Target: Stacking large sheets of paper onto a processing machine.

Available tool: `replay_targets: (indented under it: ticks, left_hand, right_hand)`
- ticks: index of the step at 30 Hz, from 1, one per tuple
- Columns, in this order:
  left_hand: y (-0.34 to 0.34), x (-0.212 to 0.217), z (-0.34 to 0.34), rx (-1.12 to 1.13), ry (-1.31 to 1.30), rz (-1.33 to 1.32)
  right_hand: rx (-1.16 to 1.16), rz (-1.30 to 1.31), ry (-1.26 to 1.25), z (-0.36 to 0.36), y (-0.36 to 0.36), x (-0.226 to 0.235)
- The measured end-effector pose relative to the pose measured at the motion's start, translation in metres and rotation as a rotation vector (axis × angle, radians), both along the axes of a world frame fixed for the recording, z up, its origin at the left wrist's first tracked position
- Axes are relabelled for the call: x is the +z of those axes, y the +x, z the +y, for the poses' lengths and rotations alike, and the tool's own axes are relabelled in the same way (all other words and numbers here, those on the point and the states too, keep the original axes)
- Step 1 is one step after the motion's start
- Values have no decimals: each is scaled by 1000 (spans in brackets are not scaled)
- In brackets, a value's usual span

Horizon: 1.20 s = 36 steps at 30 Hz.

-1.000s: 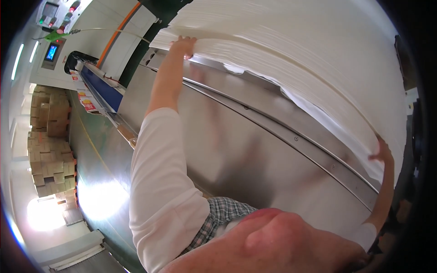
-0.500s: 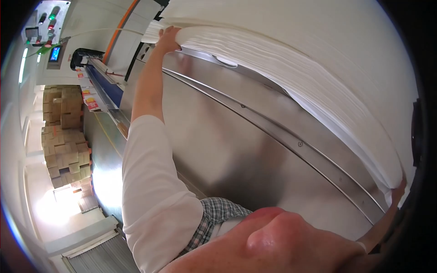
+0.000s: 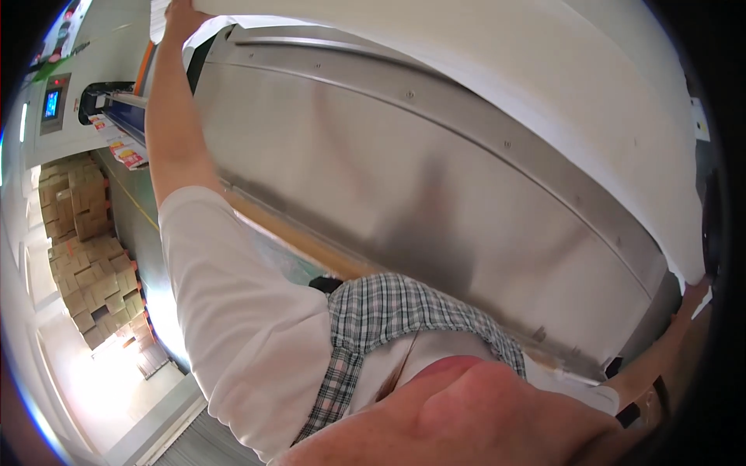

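A long stack of thin white paper sheets [image 3: 497, 54], like tissue, spans the upper part of the view from left to right. My left hand [image 3: 182, 19] grips its far left end, close to the top edge of the picture. At the right rim my right hand [image 3: 694, 292] holds the other end, its fingers partly hidden by the paper and the dark border. Loose paper hangs slightly under the lower edge of the stack. Below it lies a steel machine panel [image 3: 373, 155] with a bolted strip along its top.
Left of my arm are a blue conveyor [image 3: 124, 115] with printed packs [image 3: 124, 149] beside it and a control box with a lit screen [image 3: 52, 103]. Stacked cardboard boxes [image 3: 93, 279] stand at the far left. A tan ledge [image 3: 303, 242] runs along the panel's lower edge.
My view has shifted, and the stack with both hands on it sits higher in the picture. More of the steel panel shows below. The layered front face of the stack is now less visible.
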<state>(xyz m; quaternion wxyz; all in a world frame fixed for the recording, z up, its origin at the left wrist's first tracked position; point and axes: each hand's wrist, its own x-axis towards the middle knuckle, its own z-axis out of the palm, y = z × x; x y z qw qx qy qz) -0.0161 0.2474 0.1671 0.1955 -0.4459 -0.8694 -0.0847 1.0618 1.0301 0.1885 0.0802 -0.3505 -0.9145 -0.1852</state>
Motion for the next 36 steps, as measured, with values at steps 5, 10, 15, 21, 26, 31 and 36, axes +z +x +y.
replay_targets:
  ticks: [5, 10, 15, 21, 26, 31, 36]
  left_hand:
    - [32, 4, -80, 51, -81, 76]
    - [118, -30, -163, 86, -182, 34]
    - [175, -66, -236, 167, -265, -95]
    - [201, -76, -261, 238, -450, -193]
    - [181, -57, -233, 250, -695, -274]
    - [142, -41, -169, 368, -1072, -689]
    - [119, -95, -66, 365, -1044, -758]
  right_hand:
    - [-97, 78, -89, -154, 3, -36]
    - [-182, 35, -118, -289, -3, -69]
    - [-243, 20, -164, -381, 11, -108]
    - [-391, -111, -340, -441, 11, -129]
    - [-395, -254, -456, -417, 7, -114]
    - [-458, -655, -850, -318, -2, -104]
    - [-597, -1109, -1063, -232, -94, -157]
